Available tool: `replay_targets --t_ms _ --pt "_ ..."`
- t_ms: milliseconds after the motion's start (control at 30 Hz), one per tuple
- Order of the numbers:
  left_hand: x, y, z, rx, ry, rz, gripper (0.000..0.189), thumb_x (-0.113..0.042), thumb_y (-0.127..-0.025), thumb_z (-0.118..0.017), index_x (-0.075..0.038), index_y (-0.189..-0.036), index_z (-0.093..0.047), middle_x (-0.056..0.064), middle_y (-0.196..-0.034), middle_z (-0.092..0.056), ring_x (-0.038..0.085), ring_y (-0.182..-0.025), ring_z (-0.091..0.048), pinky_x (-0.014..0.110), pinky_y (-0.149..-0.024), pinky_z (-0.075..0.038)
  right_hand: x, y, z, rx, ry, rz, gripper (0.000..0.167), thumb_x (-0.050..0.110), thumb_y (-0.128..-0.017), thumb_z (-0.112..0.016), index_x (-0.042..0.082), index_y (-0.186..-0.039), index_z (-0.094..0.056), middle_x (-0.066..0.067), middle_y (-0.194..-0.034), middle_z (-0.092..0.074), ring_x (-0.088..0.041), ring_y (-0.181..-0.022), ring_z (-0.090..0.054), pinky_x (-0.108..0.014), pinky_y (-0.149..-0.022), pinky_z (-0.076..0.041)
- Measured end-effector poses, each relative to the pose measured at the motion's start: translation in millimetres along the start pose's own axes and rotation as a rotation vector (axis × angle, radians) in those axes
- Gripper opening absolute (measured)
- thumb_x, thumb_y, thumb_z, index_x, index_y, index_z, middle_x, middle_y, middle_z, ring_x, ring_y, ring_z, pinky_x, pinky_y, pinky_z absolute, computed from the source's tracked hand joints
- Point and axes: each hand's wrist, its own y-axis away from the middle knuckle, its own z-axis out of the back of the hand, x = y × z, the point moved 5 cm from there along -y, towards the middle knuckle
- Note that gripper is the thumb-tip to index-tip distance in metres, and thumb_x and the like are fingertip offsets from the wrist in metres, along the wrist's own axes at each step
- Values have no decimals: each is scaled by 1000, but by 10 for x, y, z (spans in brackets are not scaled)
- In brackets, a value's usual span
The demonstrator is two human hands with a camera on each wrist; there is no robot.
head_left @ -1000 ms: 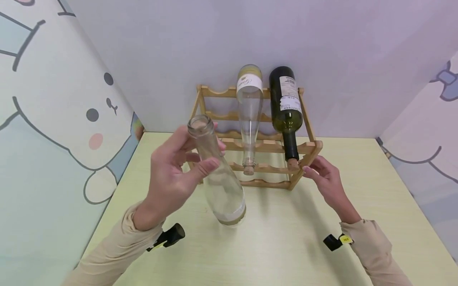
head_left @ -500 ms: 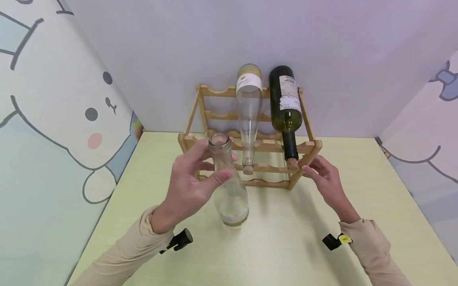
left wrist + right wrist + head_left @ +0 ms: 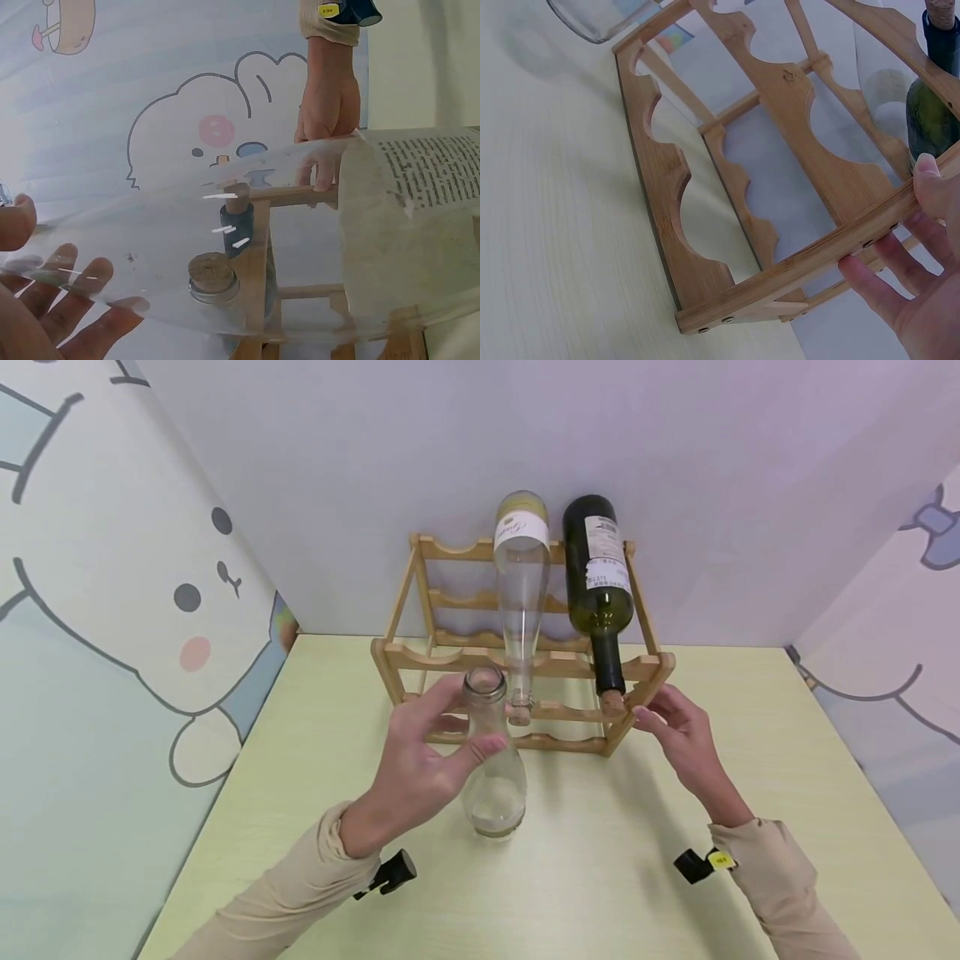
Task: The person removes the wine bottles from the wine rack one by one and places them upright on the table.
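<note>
The step in hand looks like handling one bottle while steadying its neighbours: the left hand (image 3: 423, 768) grips an uncorked clear glass bottle (image 3: 498, 789) by its neck, mouth up, thumb in front. Farther right, the right hand (image 3: 678, 727) pinches a light-brown wooden rack (image 3: 562, 665) at its side; the next move likely calls for avoiding the corked clear glass bottle (image 3: 522, 581) beyond the left hand.

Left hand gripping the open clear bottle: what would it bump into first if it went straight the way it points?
Probably the wooden rack just ahead of the left hand, though the corked clear bottle lying in it could come first; the depth is unclear.
</note>
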Motion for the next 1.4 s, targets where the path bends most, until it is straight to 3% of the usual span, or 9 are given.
replay_targets --t_ms 333,600,800,1033,1400 --pt "33 35 -131 25 123 -27 45 8 -73 -73 0 -115 -58 16 -94 -69 19 -86 -67 31 -61 -58 11 0 -1 -3 -14 -8 36 -1 -92 -57 -1 -128 -53 -7 -108 -61 -14 -99 -60 -26 -75 -55" --pt "112 137 -228 40 44 27 44 -3 -75 -76 -6 -115 -60 7 -104 -68 16 -91 -65 28 -66 -56 25 9 3 -3 -10 -2 36 -3 -92 -56 -2 -128 -53 -9 -108 -61 -14 -99 -60 -29 -75 -55" --pt "142 172 -274 37 57 4 42 -2 -75 -76 -6 -114 -61 7 -99 -68 17 -88 -66 28 -67 -56 11 15 1 -2 4 -19 36 -1 -92 -57 0 -128 -53 -8 -108 -61 -14 -99 -61 -30 -76 -55" --pt "148 197 -372 66 73 -52 45 1 -74 -76 -3 -116 -60 11 -105 -68 19 -90 -66 26 -70 -56 -1 15 -6 -3 -5 -15 37 -2 -92 -57 0 -129 -53 -9 -108 -61 -13 -100 -61 -30 -77 -55" --pt "162 197 -413 105 65 -19 51 -5 -75 -78 -7 -122 -57 7 -112 -66 15 -95 -64 24 -73 -55 34 21 -6 -3 4 -21 36 -1 -93 -56 0 -129 -52 -5 -108 -61 -14 -99 -60 -27 -76 -55"
